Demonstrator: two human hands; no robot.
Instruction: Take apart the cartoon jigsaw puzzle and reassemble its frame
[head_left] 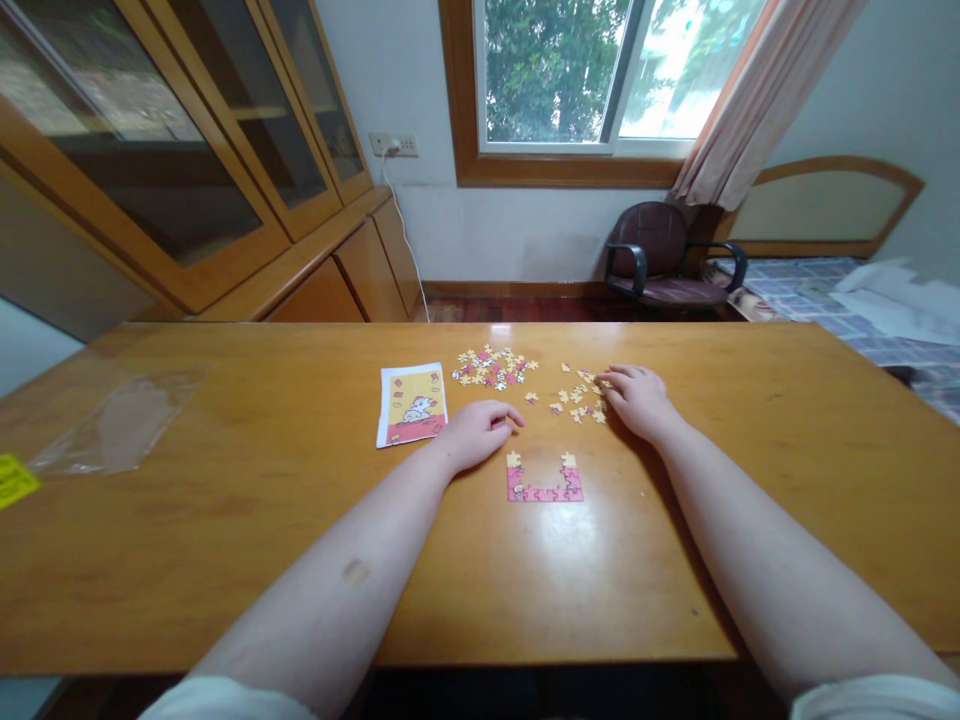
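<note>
My right hand [639,398] rests at the right edge of a loose group of yellow jigsaw pieces [577,396], its fingers stretched over the outermost ones. Nothing shows gripped in it. To the left, my left hand [480,434] lies on the table with the index finger extended and the others loosely bent, holding nothing that I can see. Between my forearms is a partly joined jigsaw puzzle [545,493], a pink U-shaped border with a yellow piece topping each side. Beside my left hand lies a reference picture [412,404] of a white cartoon animal on yellow and pink.
A heap of mixed jigsaw pieces [493,368] lies beyond my left hand. On the wooden table [247,520], a clear plastic bag [120,420] and a yellow label [15,482] lie at far left. An office chair [652,255] stands behind the table.
</note>
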